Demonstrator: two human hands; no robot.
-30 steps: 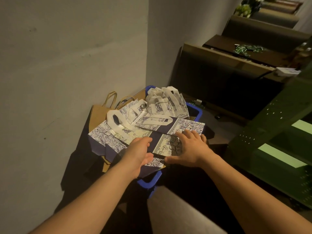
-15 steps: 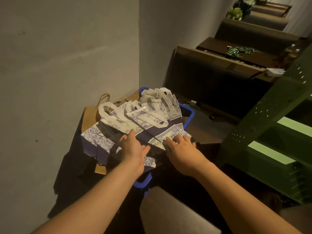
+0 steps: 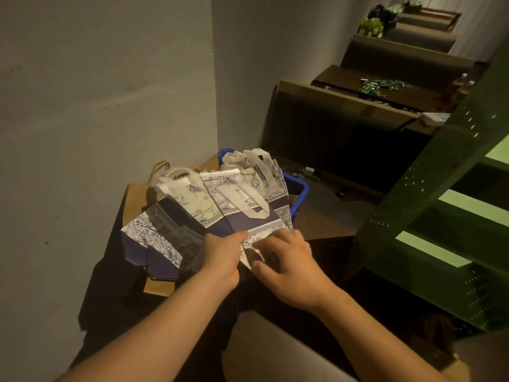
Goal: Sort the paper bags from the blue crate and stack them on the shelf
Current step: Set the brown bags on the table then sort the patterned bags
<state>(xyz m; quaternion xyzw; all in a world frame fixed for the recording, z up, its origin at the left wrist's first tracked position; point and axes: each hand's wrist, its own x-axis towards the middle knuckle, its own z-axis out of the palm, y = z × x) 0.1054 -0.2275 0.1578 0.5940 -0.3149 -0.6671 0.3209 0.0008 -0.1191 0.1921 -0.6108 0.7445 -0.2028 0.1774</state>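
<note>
left hand (image 3: 220,260): fingers curled, gripping near edge of fanned blue-and-white patterned paper bags (image 3: 220,213) | right hand (image 3: 286,260): pinching bag corner beside it | blue plastic crate (image 3: 298,194) beyond

Occlusions and cut-offs, head view

Blue crate (image 3: 298,193): only two rim corners show; the rest lies under the patterned paper bags (image 3: 220,208). Brown paper bags (image 3: 137,199) mostly covered, handles poking out. Left hand (image 3: 221,257) fingers hidden under the stack. Green shelf (image 3: 429,216) cut by right edge. Green items on far table (image 3: 380,85) too small to identify.
</note>
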